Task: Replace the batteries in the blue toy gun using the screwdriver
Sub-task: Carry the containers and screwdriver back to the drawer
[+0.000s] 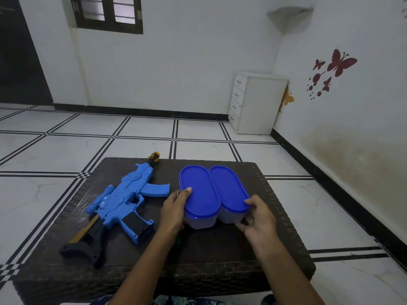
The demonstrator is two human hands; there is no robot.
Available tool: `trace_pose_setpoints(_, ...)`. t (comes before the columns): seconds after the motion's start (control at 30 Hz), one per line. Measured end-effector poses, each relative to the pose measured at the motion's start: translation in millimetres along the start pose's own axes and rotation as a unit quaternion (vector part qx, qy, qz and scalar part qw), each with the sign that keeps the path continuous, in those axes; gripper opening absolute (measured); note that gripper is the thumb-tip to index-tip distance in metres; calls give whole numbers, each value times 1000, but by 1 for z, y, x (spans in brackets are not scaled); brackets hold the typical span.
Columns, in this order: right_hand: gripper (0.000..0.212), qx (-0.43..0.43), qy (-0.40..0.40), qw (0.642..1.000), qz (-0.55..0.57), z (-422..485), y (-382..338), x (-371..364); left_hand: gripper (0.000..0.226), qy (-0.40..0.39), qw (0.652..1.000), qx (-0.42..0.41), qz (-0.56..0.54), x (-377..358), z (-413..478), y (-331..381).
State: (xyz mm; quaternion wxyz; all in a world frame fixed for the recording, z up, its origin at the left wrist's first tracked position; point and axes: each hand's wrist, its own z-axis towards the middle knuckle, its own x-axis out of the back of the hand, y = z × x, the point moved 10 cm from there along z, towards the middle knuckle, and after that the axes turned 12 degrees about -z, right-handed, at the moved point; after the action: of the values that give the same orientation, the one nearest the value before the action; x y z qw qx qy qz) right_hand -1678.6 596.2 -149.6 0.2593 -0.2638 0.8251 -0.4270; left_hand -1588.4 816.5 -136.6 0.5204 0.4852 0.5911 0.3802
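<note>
A blue toy gun (123, 201) lies flat on its side on the left half of a dark woven surface (209, 249), muzzle pointing away, black stock nearest the viewer. It looks like hollow moulded plastic: probably light, stiff and a little slick, best steadied by the thick middle body or the handle rather than the thin orange-tipped barrel. Just right of it stand two oval containers, the left container (199, 195) and the right container (229, 190), touching side by side, each with a blue lid over a cloudy base. The left hand (172, 213) has its grip closed around the left container's near end, thumb on the lid. The right hand (257, 219) likewise clasps the right container. A thin metal tip and a dark green shape showing around the left hand may be the screwdriver; this is uncertain.
</note>
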Motion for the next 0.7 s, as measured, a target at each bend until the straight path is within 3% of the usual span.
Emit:
trace_pose_setpoints(0.1,26,-6,-20,1000,-19,4,1,-7,30,12,1000,6,-14,7,5,-3)
trace_pose_setpoints(0.37,11,17,-171,984,-49,12,-5,-39,23,-7,997,-8,-78,-1,11,5)
trace_pose_setpoints(0.53,58,11,-193,981,9,18,-12,-49,18,0,993,-16,-121,-5,10,17)
trace_pose_setpoints(0.7,54,51,-204,978,13,36,-40,-77,16,-12,992,-33,-124,-16,44,51)
